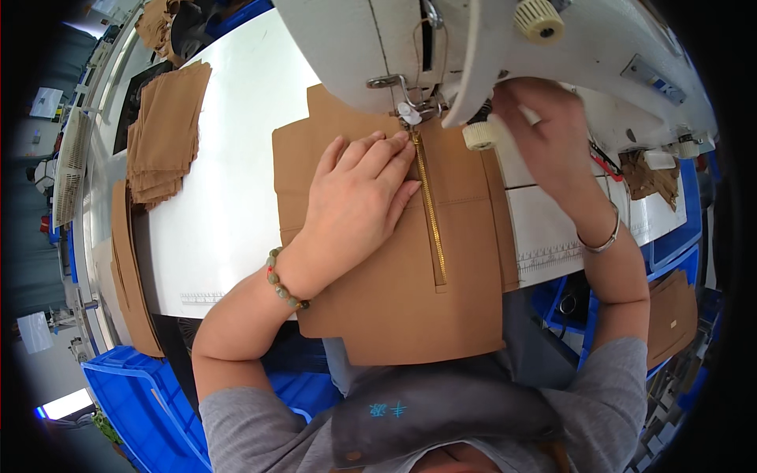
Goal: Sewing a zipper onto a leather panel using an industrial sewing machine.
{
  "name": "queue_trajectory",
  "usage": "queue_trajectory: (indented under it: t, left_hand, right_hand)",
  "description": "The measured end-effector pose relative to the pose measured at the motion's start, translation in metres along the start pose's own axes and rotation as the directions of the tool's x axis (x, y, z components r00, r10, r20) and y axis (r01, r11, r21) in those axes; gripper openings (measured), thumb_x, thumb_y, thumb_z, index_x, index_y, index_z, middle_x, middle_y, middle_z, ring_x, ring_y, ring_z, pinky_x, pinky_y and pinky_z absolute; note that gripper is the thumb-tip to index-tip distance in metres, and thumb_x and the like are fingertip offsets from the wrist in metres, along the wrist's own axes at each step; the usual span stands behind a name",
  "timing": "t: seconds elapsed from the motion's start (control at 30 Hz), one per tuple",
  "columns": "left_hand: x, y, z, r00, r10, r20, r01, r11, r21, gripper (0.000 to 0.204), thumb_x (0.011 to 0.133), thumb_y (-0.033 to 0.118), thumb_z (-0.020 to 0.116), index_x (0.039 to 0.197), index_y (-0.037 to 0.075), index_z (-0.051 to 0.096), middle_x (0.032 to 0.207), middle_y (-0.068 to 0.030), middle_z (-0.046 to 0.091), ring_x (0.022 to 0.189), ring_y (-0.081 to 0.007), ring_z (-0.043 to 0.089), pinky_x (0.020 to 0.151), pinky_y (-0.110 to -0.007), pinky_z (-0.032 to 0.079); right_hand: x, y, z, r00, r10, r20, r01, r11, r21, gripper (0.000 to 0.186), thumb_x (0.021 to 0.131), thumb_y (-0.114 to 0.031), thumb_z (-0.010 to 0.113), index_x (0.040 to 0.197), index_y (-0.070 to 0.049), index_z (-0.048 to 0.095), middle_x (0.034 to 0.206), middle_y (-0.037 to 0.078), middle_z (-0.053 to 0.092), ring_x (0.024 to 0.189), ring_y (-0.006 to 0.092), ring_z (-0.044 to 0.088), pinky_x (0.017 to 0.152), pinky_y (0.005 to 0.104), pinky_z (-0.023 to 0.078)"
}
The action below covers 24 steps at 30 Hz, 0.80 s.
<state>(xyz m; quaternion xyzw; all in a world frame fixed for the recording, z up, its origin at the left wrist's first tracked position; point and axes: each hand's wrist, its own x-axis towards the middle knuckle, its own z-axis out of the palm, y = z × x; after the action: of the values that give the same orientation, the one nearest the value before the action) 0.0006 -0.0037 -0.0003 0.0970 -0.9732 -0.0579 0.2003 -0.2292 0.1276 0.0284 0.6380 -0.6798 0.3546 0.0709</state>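
A brown panel with a brass zipper set into it lies under the white sewing machine, the zipper's top at the presser foot. My left hand rests on the panel just left of the zipper, fingers stretched out, fingertips close below the foot. My right hand is raised at the right of the machine's head, behind and beside a cream knob; it is blurred and its fingertips are partly hidden, so I cannot make out whether it holds anything.
Brown pieces are stacked at the left, with longer panels beside them. Scraps and a red-handled tool lie at the right. Blue bins stand below the white table, with more brown panels at the lower right.
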Motion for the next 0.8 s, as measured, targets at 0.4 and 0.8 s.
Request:
queue_trajectory:
  t: [0.4, 0.8]
  left_hand:
    - [-0.004, 0.002, -0.001, 1.000, 0.000, 0.021, -0.001, 1.000, 0.031, 0.040, 0.095, 0.024, 0.073, 0.130, 0.004, 0.069, 0.136, -0.0076, 0.068, 0.128, -0.0285, 0.062, 0.112, -0.048, 0.046]
    - [-0.010, 0.004, -0.003, 0.998, 0.067, 0.023, -0.069, 0.991, 0.119, 0.037, 0.094, 0.022, 0.074, 0.130, 0.014, 0.074, 0.133, -0.0036, 0.070, 0.127, -0.0261, 0.064, 0.111, -0.050, 0.049]
  right_hand:
    - [0.007, 0.002, 0.001, 0.974, 0.151, -0.172, -0.115, 0.972, 0.203, 0.016, 0.096, -0.014, 0.070, 0.099, -0.004, 0.083, 0.081, 0.011, 0.077, 0.063, 0.0170, 0.064, 0.062, 0.0304, 0.049]
    - [-0.023, -0.009, 0.038, 0.934, -0.277, 0.227, 0.297, 0.953, -0.056, 0.036, 0.093, -0.037, 0.075, 0.119, -0.012, 0.077, 0.108, 0.010, 0.071, 0.111, 0.0326, 0.064, 0.101, 0.0449, 0.051]
